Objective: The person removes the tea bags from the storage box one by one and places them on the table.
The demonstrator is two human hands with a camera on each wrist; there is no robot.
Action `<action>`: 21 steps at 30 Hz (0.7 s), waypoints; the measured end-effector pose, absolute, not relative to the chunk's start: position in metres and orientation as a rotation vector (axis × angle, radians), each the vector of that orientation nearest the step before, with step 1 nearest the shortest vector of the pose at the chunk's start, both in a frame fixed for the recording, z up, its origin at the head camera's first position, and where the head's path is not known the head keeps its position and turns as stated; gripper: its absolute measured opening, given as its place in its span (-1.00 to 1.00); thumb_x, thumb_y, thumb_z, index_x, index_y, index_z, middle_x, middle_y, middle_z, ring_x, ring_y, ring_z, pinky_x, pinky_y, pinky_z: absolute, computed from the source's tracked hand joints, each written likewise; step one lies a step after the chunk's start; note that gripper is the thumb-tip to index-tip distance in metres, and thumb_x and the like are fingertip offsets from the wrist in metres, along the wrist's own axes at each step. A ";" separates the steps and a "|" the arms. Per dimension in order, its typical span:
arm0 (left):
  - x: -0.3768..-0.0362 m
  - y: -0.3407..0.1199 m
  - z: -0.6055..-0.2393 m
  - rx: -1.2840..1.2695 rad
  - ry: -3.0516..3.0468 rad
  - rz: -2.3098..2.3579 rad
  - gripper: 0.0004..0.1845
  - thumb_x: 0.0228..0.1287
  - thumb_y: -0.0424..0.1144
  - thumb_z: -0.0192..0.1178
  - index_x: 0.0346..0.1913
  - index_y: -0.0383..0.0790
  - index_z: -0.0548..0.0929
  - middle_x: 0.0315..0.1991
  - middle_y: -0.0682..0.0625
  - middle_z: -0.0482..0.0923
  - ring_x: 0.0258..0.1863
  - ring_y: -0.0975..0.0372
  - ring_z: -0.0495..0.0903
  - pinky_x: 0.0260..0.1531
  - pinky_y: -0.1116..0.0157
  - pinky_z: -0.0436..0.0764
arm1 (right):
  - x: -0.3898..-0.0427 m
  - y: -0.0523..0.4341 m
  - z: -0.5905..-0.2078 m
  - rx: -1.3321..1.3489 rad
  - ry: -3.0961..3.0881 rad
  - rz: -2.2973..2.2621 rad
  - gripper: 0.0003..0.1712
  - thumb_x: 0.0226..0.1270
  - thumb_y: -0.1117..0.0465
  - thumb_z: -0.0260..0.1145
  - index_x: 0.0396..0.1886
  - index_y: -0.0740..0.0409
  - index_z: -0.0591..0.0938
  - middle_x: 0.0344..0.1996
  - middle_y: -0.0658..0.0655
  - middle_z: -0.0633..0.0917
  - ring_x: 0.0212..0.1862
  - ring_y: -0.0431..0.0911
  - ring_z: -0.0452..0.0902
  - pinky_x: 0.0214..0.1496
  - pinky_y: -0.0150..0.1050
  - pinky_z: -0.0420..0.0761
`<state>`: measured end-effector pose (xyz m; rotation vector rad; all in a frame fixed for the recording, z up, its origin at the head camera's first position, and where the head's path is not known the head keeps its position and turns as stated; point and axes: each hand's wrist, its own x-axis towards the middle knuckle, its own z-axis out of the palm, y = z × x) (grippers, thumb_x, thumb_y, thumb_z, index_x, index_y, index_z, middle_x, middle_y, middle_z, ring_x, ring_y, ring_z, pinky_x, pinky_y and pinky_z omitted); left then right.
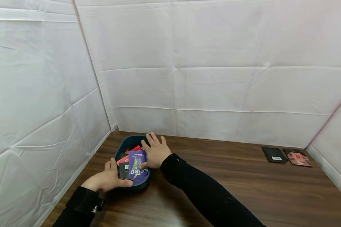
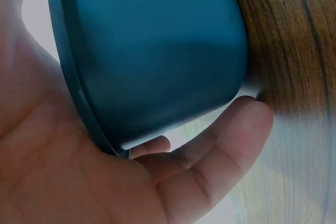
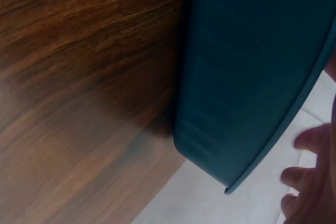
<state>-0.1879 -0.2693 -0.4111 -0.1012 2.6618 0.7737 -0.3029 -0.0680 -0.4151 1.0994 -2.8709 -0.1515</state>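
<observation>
A dark teal plastic bin (image 1: 140,186) stands on the table at the left, holding several flat sachets. On top lies a purple tea sachet (image 1: 136,157) with a green leaf print; a black sachet (image 1: 123,171) and a red sachet (image 1: 135,148) show beside it. My left hand (image 1: 106,178) grips the bin's near left side, thumb at the front rim; the left wrist view shows its fingers along the bin wall (image 2: 157,51). Over the right rim, my right hand (image 1: 156,154) has its fingers spread, with the thumb at the purple sachet.
On the far right of the brown wooden table (image 1: 216,170) lie a black sachet (image 1: 274,155) and a dark sachet with a reddish picture (image 1: 297,157), side by side. White cloth walls (image 1: 216,88) border the table at the back, left and right.
</observation>
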 end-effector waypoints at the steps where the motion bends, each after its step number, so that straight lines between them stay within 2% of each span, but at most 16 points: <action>1: -0.188 -0.269 -0.411 -0.098 2.662 0.777 0.53 0.02 0.38 0.38 0.40 -0.72 -0.42 0.37 -0.67 -0.29 0.14 -0.39 0.26 0.14 -0.28 0.33 | -0.304 -0.069 -0.417 1.092 -2.885 -0.151 0.27 0.03 -0.68 0.08 0.62 -0.13 0.08 0.59 0.12 -0.07 0.56 0.05 -0.37 0.47 0.18 -0.16; 7: -0.187 -0.269 -0.411 -0.107 2.662 0.805 0.53 0.01 0.37 0.39 0.40 -0.72 -0.42 0.37 -0.68 -0.31 0.15 -0.40 0.24 0.15 -0.27 0.31 | -0.304 -0.075 -0.418 1.073 -2.955 -0.133 0.14 0.01 -0.63 0.21 0.53 -0.17 0.32 0.57 0.14 0.06 0.56 0.09 -0.35 0.46 0.20 -0.20; 12: -0.187 -0.269 -0.411 -0.115 2.669 0.802 0.54 0.00 0.39 0.39 0.41 -0.71 -0.42 0.37 -0.67 -0.30 0.15 -0.39 0.25 0.15 -0.26 0.32 | -0.298 -0.076 -0.410 1.082 -2.969 -0.079 0.07 0.04 -0.54 0.31 0.46 -0.09 0.43 0.51 0.16 0.21 0.55 0.12 -0.22 0.46 0.20 -0.15; 18: -0.186 -0.268 -0.410 -0.111 2.675 0.788 0.54 0.00 0.40 0.38 0.41 -0.71 -0.42 0.37 -0.67 -0.29 0.14 -0.38 0.27 0.15 -0.25 0.34 | -0.295 -0.076 -0.404 1.107 -2.903 -0.072 0.05 -0.02 -0.53 0.37 0.36 -0.01 0.51 0.41 0.12 0.38 0.52 0.09 -0.05 0.45 0.15 -0.04; 21: -0.185 -0.268 -0.411 -0.126 2.671 0.793 0.55 0.00 0.40 0.37 0.41 -0.70 -0.44 0.37 -0.66 -0.29 0.14 -0.38 0.28 0.15 -0.24 0.34 | -0.291 -0.076 -0.394 1.150 -2.867 -0.094 -0.10 -0.01 -0.47 0.43 0.24 -0.05 0.62 0.26 0.07 0.51 0.44 0.04 0.13 0.41 0.12 0.07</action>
